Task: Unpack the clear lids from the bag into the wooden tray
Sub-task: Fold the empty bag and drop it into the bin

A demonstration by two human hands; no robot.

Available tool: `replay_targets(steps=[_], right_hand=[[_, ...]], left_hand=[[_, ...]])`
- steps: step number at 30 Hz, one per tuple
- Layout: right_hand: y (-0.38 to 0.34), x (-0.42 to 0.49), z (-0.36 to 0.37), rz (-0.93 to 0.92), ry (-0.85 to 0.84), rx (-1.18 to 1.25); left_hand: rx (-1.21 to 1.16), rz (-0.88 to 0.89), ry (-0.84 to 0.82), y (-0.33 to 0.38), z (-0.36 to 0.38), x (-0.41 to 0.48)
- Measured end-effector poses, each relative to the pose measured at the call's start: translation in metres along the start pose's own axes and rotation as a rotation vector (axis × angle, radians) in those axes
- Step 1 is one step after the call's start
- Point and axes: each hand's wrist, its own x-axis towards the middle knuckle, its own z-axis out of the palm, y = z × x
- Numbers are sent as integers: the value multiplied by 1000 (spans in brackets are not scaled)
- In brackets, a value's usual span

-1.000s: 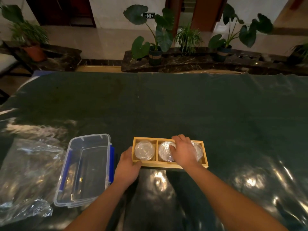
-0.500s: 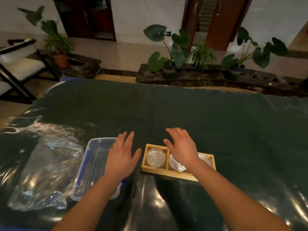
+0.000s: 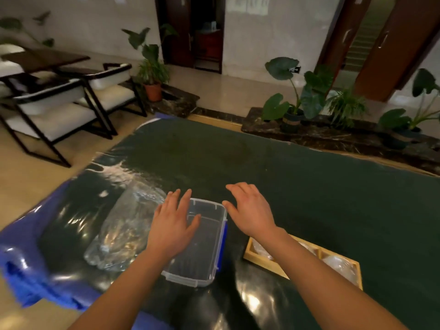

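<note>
1. L hand [image 3: 172, 225]: I'm holding it palm-down over the left side of the clear rectangular plastic box w/ blue side clips [image 3: 207, 253]. Fingers straight, slightly spread, pinching nothing. Can't tell if it's touching the rim.
2. R hand [image 3: 252, 210]: I'm holding it palm-down just right of the box's far-right corner, above the dark green table cover [image 3: 309, 186]. Fingers relaxed & a bit apart, thumb pointing toward the box, gripping nothing.
3. The light wooden tray [image 3: 265, 265] w/ dividers is sitting near-right of the box, apart from it, partly under my R forearm.
4. The round clear plastic lids [image 3: 340, 267] are lying in the tray: one showing in the left slot, one in the right. Mid slot is hidden by my arm.
5. The crumpled clear plastic bag [image 3: 119, 234] is lying just left of the box; contents unclear.
6. A blue cloth [image 3: 21, 253] is hanging off the table's near-left edge.
</note>
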Motion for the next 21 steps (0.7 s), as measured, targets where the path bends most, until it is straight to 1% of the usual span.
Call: replay_targets(steps=[8, 11, 15, 18, 21], right_hand=[[-62, 33, 38, -137, -73, 63], [-79, 46, 56, -166, -154, 86], [-103, 68, 83, -183, -288, 52], [-117, 85, 108, -165, -389, 36], [-126, 102, 133, -128, -449, 14]], left_hand=[[-17, -132, 32, -60, -19, -8], [-63, -187, 30, -91, -17, -11], [-54, -298, -18, -135, -8, -10], [-31, -362, -42, -168, 0, -4], [9, -416, -76, -199, 9, 6]])
